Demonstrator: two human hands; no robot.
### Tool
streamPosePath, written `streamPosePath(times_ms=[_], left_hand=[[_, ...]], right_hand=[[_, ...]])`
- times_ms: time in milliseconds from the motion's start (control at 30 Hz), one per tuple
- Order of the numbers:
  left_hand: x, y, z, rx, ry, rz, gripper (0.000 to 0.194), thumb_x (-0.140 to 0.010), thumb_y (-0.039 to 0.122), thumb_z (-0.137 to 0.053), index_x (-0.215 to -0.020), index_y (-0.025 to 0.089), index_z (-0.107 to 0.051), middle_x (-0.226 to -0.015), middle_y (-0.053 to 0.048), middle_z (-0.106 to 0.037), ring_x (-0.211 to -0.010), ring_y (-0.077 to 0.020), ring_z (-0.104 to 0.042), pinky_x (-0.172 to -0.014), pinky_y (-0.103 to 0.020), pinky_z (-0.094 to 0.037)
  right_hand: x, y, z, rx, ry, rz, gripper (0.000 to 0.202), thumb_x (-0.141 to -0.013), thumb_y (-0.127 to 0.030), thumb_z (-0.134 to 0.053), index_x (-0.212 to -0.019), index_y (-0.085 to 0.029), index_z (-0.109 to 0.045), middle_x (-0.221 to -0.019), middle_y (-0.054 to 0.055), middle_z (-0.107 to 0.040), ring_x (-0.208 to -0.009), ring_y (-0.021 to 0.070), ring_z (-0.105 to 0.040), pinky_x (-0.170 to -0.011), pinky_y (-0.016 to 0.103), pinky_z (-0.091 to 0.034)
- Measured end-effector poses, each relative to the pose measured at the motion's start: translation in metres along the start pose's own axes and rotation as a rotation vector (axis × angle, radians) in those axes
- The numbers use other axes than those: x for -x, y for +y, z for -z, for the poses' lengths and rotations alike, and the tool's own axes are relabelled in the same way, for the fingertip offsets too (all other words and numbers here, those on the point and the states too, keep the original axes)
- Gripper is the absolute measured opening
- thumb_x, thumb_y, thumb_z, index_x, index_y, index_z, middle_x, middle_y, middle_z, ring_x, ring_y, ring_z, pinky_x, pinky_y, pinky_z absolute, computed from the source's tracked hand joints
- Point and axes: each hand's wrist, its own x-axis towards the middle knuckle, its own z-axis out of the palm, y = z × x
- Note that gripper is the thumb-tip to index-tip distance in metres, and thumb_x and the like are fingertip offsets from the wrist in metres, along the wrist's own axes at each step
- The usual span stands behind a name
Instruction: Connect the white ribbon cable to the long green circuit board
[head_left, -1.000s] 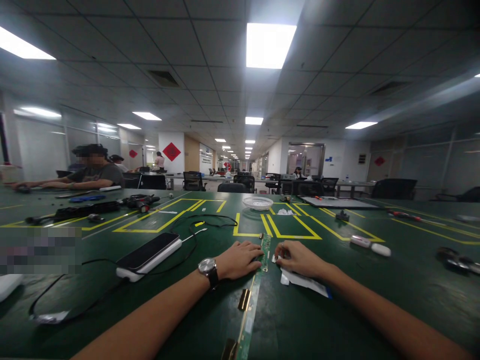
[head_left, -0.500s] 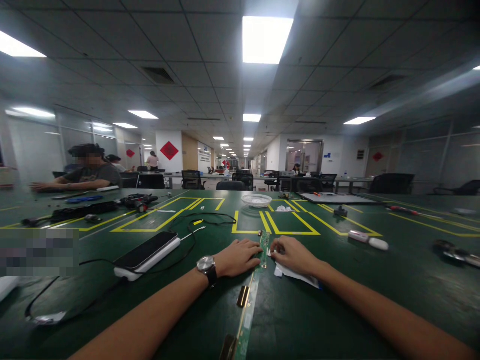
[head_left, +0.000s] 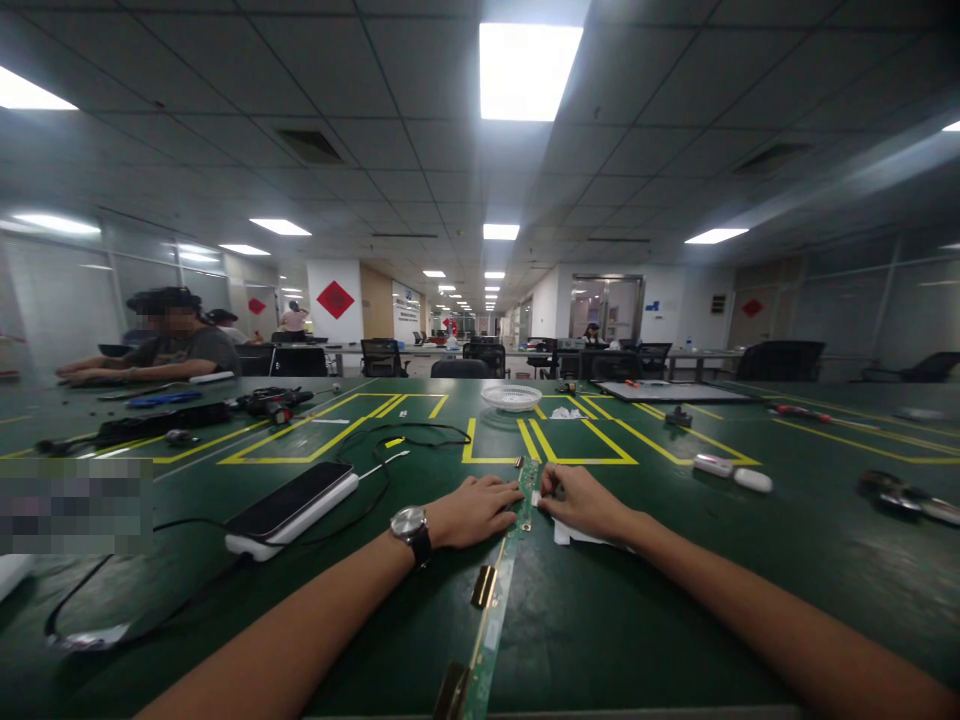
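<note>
A long, narrow green circuit board runs away from me along the table, with brown flex strips at its left edge. My left hand, a watch on its wrist, lies flat with fingers stretched out, fingertips touching the board's far section. Opposite it, my right hand has its thumb and fingers pinched together beside a small white piece at the board's right edge. What the pinch holds is too small to make out. Under the right hand lies a crumpled white sheet, partly hidden.
A phone rests on a white block at left, among black cables. Beyond the board stands a white basket. To the right lie a white case and dark tools. A person sits at far left.
My right hand has shifted slightly at the board's edge, and more of the white piece shows. My left hand stays flat. The whole view has moved a little.
</note>
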Motion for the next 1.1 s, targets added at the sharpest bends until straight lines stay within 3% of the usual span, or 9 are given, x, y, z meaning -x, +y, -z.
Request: streamPosePath(times_ms=[200,600,767,900,1000,1100], left_hand=[[0.0,-0.001,0.0,-0.009,-0.02,0.012,0.046,-0.102,0.04,-0.034,-0.144,0.024,-0.043,-0.154,-0.009,-0.039,-0.137,-0.0304,-0.04,-0.107,-0.051,-0.034],[-0.001,-0.003,-0.003,-0.003,-0.014,0.002,0.046,-0.102,0.041,-0.034,-0.144,0.026,-0.044,-0.154,-0.008,-0.039,-0.137,-0.0301,-0.039,-0.108,-0.05,-0.033],[-0.001,-0.007,-0.001,0.039,-0.022,-0.016,0.045,-0.102,0.043,-0.035,-0.144,0.028,-0.043,-0.155,-0.007,-0.037,-0.137,-0.0301,-0.038,-0.106,-0.05,-0.034],[0.0,-0.007,0.006,0.069,0.009,-0.024,0.042,-0.103,0.041,-0.035,-0.143,0.03,-0.044,-0.152,-0.005,-0.042,-0.135,-0.0277,-0.043,-0.107,-0.046,-0.036],[0.002,-0.011,0.012,0.069,0.087,-0.026,0.04,-0.103,0.039,-0.036,-0.139,0.027,-0.048,-0.144,-0.004,-0.052,-0.129,-0.0236,-0.05,-0.108,-0.039,-0.037],[0.004,-0.017,0.015,0.023,0.13,0.016,0.038,-0.103,0.038,-0.038,-0.135,0.023,-0.052,-0.139,-0.006,-0.056,-0.127,-0.0227,-0.052,-0.108,-0.037,-0.038]], right_hand=[[-0.001,0.001,-0.002,0.031,-0.006,0.01,0.016,-0.079,-0.024,-0.066,-0.074,-0.02,-0.051,-0.072,-0.003,-0.059,-0.066,0.0136,-0.053,-0.061,0.024,-0.034],[-0.002,0.001,-0.001,0.045,-0.012,0.021,0.012,-0.081,-0.024,-0.067,-0.074,-0.018,-0.06,-0.07,-0.002,-0.061,-0.065,0.014,-0.055,-0.061,0.024,-0.037],[-0.003,0.003,0.014,-0.004,-0.086,0.192,0.015,-0.093,-0.03,-0.056,-0.093,-0.02,-0.066,-0.093,0.003,-0.068,-0.087,0.0184,-0.062,-0.08,0.029,-0.047],[-0.003,-0.004,0.019,-0.025,-0.133,0.311,0.027,-0.098,-0.026,-0.044,-0.114,-0.022,-0.065,-0.117,0.006,-0.067,-0.11,0.0201,-0.059,-0.1,0.035,-0.044],[-0.003,-0.008,0.018,0.012,-0.234,0.32,0.035,-0.1,-0.025,-0.038,-0.123,-0.023,-0.064,-0.124,0.006,-0.065,-0.116,0.0197,-0.058,-0.105,0.035,-0.041],[-0.003,0.0,0.021,0.055,-0.242,0.283,0.038,-0.1,-0.027,-0.034,-0.126,-0.023,-0.063,-0.13,0.005,-0.063,-0.121,0.0199,-0.056,-0.109,0.035,-0.039]])
